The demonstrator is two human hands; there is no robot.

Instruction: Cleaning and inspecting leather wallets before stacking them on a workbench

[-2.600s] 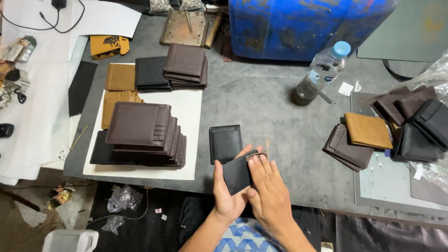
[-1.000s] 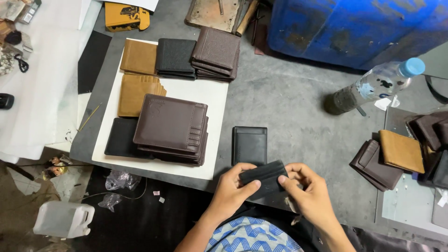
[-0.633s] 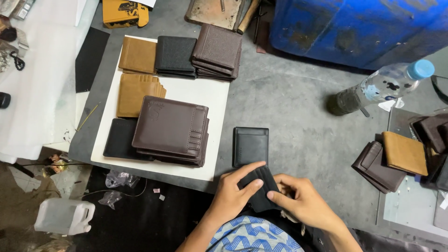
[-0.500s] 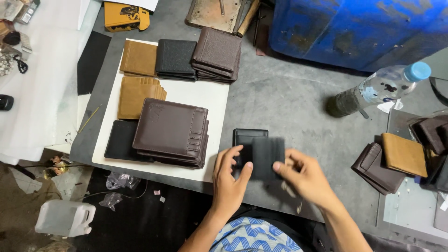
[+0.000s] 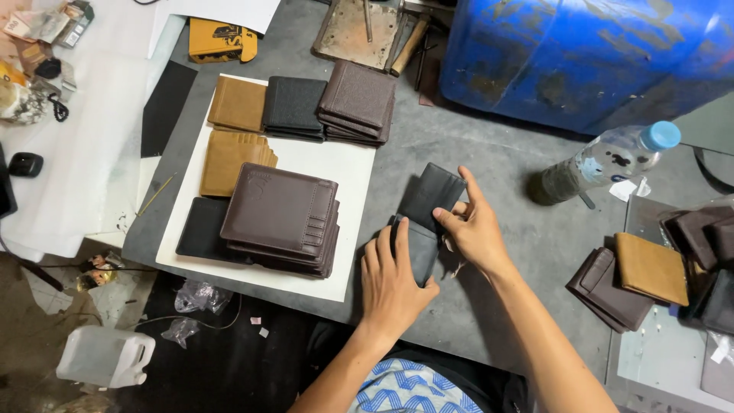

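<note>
My left hand (image 5: pixel 394 275) lies flat over a black wallet (image 5: pixel 420 252) on the grey table (image 5: pixel 489 153), fingers on top and thumb at its near edge. Just beyond it, my right hand (image 5: pixel 475 226) pinches a second black wallet (image 5: pixel 434 195) by its near edge. This one sits tilted, overlapping the far end of the first. Both hands are close together near the table's front edge, right of a white sheet (image 5: pixel 336 164).
The white sheet carries a dark brown wallet stack (image 5: pixel 279 218), tan pieces (image 5: pixel 229 157), a black stack (image 5: pixel 294 103) and another brown stack (image 5: pixel 358 99). A blue drum (image 5: pixel 589 53) and a water bottle (image 5: pixel 604 160) stand behind. More wallets (image 5: pixel 650 268) lie at right.
My hands carried the held black wallet from near my body out over the wallet lying on the table. My left hand let go of it and settled on the lower wallet.
</note>
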